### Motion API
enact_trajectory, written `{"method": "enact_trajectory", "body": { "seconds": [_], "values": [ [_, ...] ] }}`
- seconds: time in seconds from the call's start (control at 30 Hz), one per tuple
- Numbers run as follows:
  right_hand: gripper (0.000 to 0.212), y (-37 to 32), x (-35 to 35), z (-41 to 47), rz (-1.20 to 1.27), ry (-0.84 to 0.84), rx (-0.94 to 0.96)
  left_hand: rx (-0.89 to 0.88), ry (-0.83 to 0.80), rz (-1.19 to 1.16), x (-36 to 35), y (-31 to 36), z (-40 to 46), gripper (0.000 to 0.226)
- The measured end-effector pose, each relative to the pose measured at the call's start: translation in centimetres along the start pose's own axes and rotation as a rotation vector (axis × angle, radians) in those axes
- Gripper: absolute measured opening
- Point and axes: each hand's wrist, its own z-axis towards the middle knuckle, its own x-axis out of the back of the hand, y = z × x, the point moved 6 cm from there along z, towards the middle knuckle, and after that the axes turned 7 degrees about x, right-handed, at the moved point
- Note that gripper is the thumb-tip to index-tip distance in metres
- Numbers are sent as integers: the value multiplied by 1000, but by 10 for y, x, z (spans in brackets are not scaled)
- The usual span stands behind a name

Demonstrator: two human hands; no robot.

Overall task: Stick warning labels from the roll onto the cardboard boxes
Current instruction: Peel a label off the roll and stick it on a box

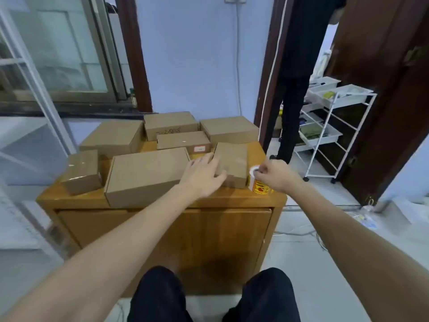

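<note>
The wooden cabinet point(232, 198) is carrying seven cardboard boxes across its top, the biggest, a long flat box point(146, 175), lying at about 9 o'clock from the left hand point(204, 176), which is resting with straight, spread fingers on the near left corner of the small upright box point(232, 163). That box is standing with its long axis running from 6 toward 12 o'clock, just beside the label roll point(257, 182), which is sitting at its 3 o'clock near the cabinet's right front corner. The right hand point(276, 175) is covering the roll from 3 o'clock, its fingers curled over the roll's top rim; whether they are pinching a label's free edge cannot be told. The roll is plainly nearer the right hand, and the steadied box is lying at 9 o'clock from those fingers, so a peeled label would probably be travelling leftward onto it. No warning label is showing on any box top yet.
</note>
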Motion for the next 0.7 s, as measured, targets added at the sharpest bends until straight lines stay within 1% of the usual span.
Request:
{"method": "enact_trajectory", "body": {
  "seconds": [0.1,0.17,0.23,0.33,0.4,0.47,0.57,0.63,0.7],
  "values": [
    [34,5,-8,-4,-12,-19,37,-15,-16,-22,-10,6,-3,58],
    [31,6,-12,-2,-26,-63,56,-43,-6,-37,-16,11,-2,56],
    [31,9,-11,5,-89,-102,100,-76,14,-64,-17,18,3,53],
    [39,15,-11,17,-190,-168,91,-102,20,-117,-18,27,12,53],
    [48,18,-8,28,-168,-170,49,-107,27,-150,-16,30,22,53],
    [52,21,7,37,-31,-87,-21,-125,51,-190,-11,33,33,51],
    [44,19,29,47,375,68,-99,-166,97,-289,2,41,45,48],
    [40,9,38,51,541,149,-83,-191,128,-358,8,47,49,48],
    [43,0,40,55,612,209,-48,-208,133,-414,12,51,52,50]
  ]
}}
